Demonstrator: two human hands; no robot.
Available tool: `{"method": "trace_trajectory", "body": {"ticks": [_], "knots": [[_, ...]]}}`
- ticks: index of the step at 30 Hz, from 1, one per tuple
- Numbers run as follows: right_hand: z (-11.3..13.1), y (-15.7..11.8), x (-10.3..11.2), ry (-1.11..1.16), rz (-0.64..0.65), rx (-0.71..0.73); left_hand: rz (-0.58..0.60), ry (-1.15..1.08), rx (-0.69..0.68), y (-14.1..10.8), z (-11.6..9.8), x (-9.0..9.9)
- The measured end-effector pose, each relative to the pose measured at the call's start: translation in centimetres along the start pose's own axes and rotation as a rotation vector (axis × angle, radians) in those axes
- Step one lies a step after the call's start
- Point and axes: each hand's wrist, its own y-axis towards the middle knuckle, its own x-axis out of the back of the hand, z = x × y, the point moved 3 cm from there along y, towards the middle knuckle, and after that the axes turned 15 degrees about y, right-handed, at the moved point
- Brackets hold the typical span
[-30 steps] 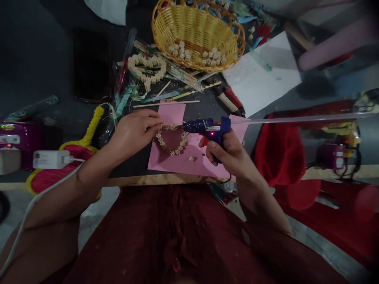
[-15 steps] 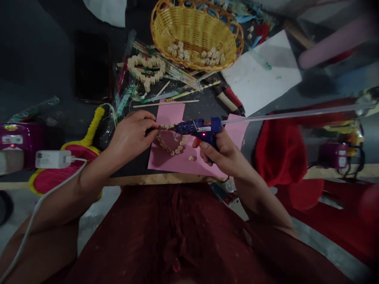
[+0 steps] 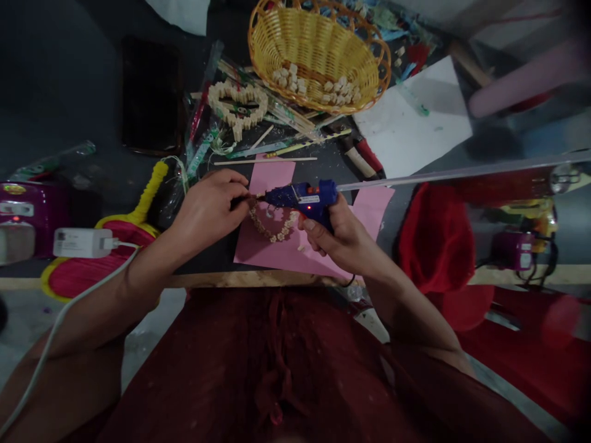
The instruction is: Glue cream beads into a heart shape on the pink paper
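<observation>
A blue glue gun [image 3: 300, 198] with a long clear stick out of its back is in my right hand [image 3: 339, 237], fingers wrapped round the handle. Its tip points left and meets the upper left end of a curved chain of small wooden pieces [image 3: 278, 235]. That same end is pinched between the fingertips of my left hand [image 3: 217, 203]. The chain hangs over a pink sheet [image 3: 258, 252], and one loose wooden piece lies on the sheet beneath my right hand's fingers.
Behind are a yellow wicker basket [image 3: 305, 40] with wooden pieces, a heart-shaped wooden frame [image 3: 237, 104], thin sticks, pliers [image 3: 362, 157] and white paper [image 3: 415, 123]. A dark phone [image 3: 151, 95] lies left; a white charger [image 3: 83, 243] and red cloth [image 3: 436, 237] flank my arms.
The glue gun and my right hand have moved left, bringing the tip closer to my left fingertips. The camera view has shifted slightly.
</observation>
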Motion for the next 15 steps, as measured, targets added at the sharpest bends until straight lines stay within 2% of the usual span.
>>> {"method": "trace_trajectory", "body": {"ticks": [7,15], "knots": [[0.39,-0.03,-0.08,-0.027,-0.018,-0.009,0.016,0.022,0.015,0.29,0.00,-0.30],[-0.03,0.23,-0.35,-0.054,0.036,-0.003,0.056,0.013,0.006,0.26,0.20,-0.24]]}}
